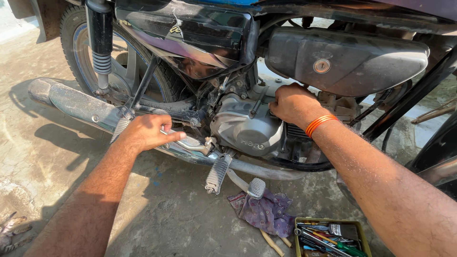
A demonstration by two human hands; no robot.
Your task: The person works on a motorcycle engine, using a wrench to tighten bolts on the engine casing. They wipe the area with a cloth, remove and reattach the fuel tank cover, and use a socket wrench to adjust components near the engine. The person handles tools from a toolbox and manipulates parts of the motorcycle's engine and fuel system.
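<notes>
Head view of a motorcycle engine (245,126) parked low on a cracked concrete floor (157,209), its grey rounded cover at the middle of the frame, beneath the dark side panel (342,59); the right hand (293,104) presses in at the upper right of that cover, fingers curled out of sight behind the casing, so whether they pinch a tool or a fastener cannot be told; an orange thread band (320,123) circles that wrist. The left hand (147,132) is wrapped loosely around a chrome lever (190,143) just behind the engine, thumb extended along it, seemingly to brace the body while the other hand works in the tight gap. Below, a ribbed footrest (217,173) juts toward the camera and a kick-start pedal (256,188) hangs over a purple rag (266,212) on the floor; both crowd the approach from underneath. A chrome exhaust pipe (76,104) runs left past the rear wheel (81,52) and its shock absorber (101,45). A green tray of screwdrivers and spanners (328,235) sits near the right forearm, within easy reach.
</notes>
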